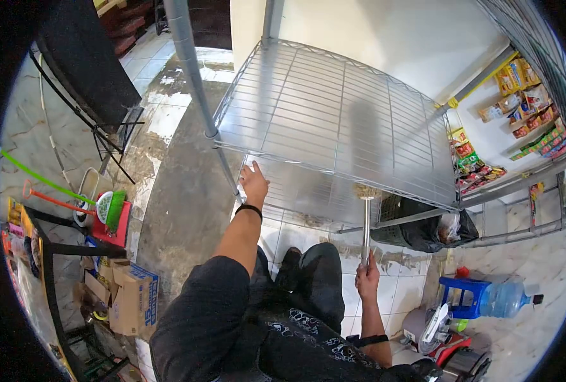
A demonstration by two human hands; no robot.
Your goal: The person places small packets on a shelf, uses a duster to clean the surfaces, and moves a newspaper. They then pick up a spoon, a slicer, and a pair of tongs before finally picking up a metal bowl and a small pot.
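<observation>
My right hand [367,280] is wrapped round the silver handle of a brush [367,216]. Its tan bristle head points up, overlapping the front edge of the wire shelf [334,114] in this view. The shelf is a wide metal grid on grey posts, with a second tier [302,188] showing below it. My left hand [255,183] is raised just under the shelf's front left corner, close to the metal post [197,70]. Its fingers are partly spread, with nothing held in them.
Snack packets [524,108] hang on the right, above a black plastic bag [423,229]. A blue stool [464,296] and water jug [504,299] lie at lower right. On the left are a cardboard box [130,296], a green broom [114,211] and a red dustpan [120,232].
</observation>
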